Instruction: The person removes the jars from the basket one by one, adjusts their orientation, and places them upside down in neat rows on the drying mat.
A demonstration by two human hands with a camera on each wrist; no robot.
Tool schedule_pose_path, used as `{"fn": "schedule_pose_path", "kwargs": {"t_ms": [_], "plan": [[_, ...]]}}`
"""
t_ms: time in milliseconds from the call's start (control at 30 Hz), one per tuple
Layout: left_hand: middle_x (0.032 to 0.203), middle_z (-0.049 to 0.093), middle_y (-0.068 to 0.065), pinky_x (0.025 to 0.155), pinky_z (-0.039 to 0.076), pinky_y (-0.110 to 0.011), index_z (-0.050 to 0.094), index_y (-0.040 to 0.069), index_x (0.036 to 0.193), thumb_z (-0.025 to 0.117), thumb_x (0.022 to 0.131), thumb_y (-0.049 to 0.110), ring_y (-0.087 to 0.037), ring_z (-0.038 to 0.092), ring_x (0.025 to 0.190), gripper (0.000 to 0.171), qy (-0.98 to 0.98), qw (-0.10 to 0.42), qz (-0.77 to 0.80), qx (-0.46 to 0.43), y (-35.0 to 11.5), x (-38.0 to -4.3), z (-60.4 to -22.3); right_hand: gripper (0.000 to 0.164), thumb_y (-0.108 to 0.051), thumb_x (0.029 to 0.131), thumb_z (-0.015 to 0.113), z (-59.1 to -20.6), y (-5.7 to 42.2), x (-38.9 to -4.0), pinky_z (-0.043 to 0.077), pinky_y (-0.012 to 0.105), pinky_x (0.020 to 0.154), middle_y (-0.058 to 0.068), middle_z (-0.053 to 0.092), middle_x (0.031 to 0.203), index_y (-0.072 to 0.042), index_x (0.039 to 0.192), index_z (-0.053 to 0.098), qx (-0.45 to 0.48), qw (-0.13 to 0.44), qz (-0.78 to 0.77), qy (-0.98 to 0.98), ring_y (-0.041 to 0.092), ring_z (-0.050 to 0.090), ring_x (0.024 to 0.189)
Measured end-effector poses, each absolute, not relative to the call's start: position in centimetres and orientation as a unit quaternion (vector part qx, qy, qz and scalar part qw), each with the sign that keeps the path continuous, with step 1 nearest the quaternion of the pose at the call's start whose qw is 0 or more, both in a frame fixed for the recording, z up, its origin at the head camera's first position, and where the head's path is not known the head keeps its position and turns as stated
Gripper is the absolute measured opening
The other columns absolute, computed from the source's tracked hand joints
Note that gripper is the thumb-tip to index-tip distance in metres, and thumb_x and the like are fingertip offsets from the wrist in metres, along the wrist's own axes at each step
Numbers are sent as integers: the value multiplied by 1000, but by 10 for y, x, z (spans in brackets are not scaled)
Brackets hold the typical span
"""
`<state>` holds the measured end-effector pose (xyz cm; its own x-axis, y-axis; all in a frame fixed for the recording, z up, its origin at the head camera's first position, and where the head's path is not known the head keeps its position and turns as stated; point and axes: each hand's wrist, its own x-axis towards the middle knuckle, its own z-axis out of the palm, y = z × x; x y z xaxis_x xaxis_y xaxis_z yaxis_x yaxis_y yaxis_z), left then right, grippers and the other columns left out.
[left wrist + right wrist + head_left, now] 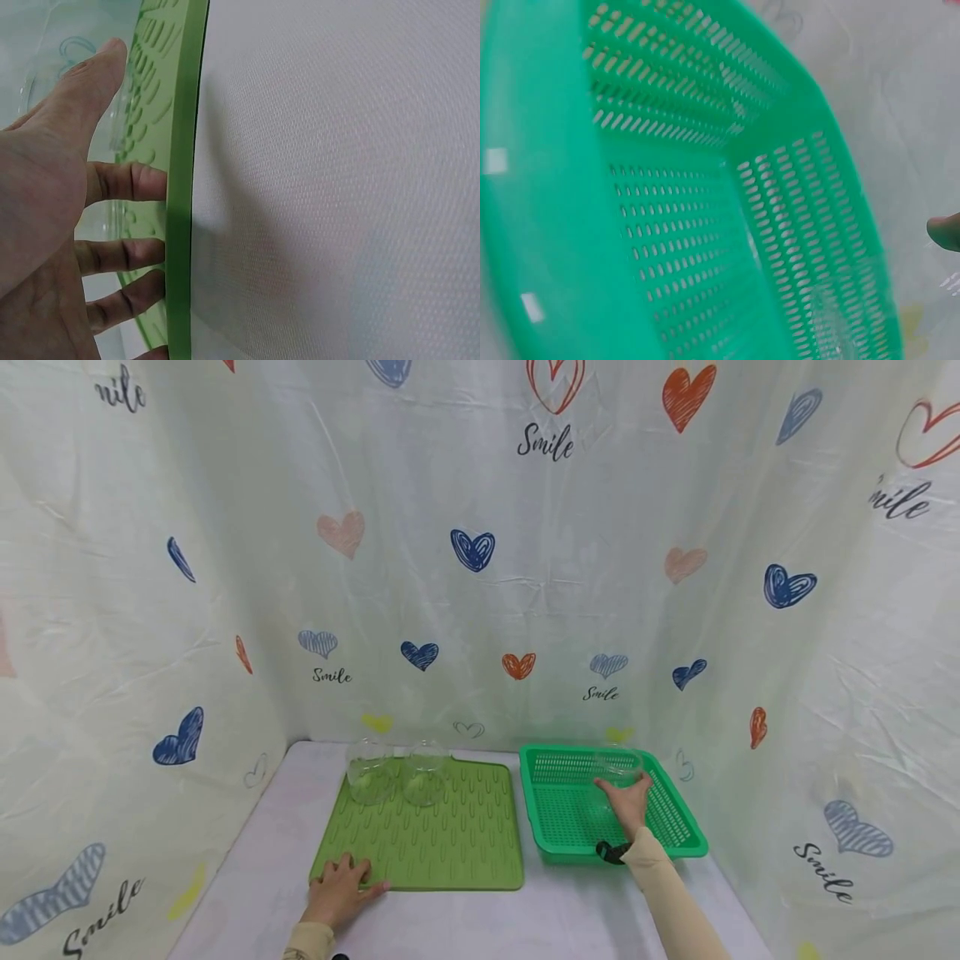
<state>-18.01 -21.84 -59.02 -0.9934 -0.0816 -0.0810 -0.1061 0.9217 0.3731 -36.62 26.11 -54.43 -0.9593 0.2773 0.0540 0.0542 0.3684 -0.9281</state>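
Observation:
My left hand (337,892) rests at the front left corner of the green mat (465,852), its fingertips on the mat by the edge. Two clear round glasses (370,783) stand side by side at the mat's back left. Over the back right of the green basket (546,853), my right hand (628,802) grips another clear glass (619,758) between thumb and fingers. In the right wrist view, the see-through glass (832,322) shows faintly against the basket's wall, with one fingertip (945,232) at the right edge.
A white cloth covers the table (247,860). The basket stands just right of the mat, with a narrow strip of table between them. A curtain (420,593) printed with hearts and "Smile" hangs behind and on both sides.

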Motion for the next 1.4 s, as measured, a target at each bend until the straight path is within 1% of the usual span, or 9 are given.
{"fn": "schedule_pose_path", "kwargs": {"t_ms": [167,467,633,800,967,1100,1200,1300,1400], "plan": [[102,49,-14,82,38,-73,54,17,84,63,82,61,-45,47,101,45,979,30,193,-48,-220,-181,-594,105,-32,86,73,-529,254,-357,32,63,107,27,6,156,-7,152,-6,-62,104,533,-837,48,19,141],[100,48,-13,79,40,-71,53,18,83,62,81,63,-43,47,99,46,980,30,190,-44,-222,-182,-598,99,-25,82,77,-505,231,-340,32,62,106,25,23,151,-3,151,10,-5,178,456,-872,44,25,138],[102,50,-14,80,40,-70,55,19,84,62,81,64,-45,48,101,46,982,28,181,-43,-222,-182,-599,95,-21,78,80,-490,217,-330,28,59,108,22,30,148,-4,149,20,37,237,420,-875,41,28,137],[100,50,-14,80,41,-71,55,18,84,63,81,63,-45,49,101,46,984,20,175,-41,-220,-183,-599,91,-16,72,84,-481,205,-321,24,62,107,20,37,144,-2,145,30,110,317,365,-868,40,33,132],[101,51,-15,82,40,-73,55,18,84,64,81,62,-47,49,103,45,984,13,172,-42,-218,-180,-597,95,-15,66,87,-478,192,-313,24,62,107,21,39,142,0,142,34,183,381,278,-863,41,33,132],[99,50,-15,80,40,-73,53,17,82,64,81,60,-47,49,101,45,985,2,170,-40,-218,-179,-595,100,-21,65,88,-479,181,-305,24,66,106,21,37,145,-4,145,32,218,398,202,-868,45,29,135],[95,49,-13,79,40,-74,52,16,80,66,81,58,-46,50,98,45,983,1,177,-40,-217,-180,-594,102,-23,63,89,-482,175,-301,25,68,105,20,37,147,-7,146,32,239,404,151,-870,46,30,135],[94,50,-13,79,41,-74,52,15,79,67,81,57,-46,50,96,45,980,14,195,-44,-216,-182,-591,101,-24,61,90,-486,172,-298,27,68,106,20,40,146,-8,145,36,256,408,121,-868,47,32,134],[99,53,-17,79,41,-74,54,13,81,67,82,57,-48,50,98,46,974,44,218,-50,-215,-185,-584,102,-26,60,91,-490,169,-296,28,67,106,19,42,145,-10,145,38,264,402,112,-870,46,34,133]]}}
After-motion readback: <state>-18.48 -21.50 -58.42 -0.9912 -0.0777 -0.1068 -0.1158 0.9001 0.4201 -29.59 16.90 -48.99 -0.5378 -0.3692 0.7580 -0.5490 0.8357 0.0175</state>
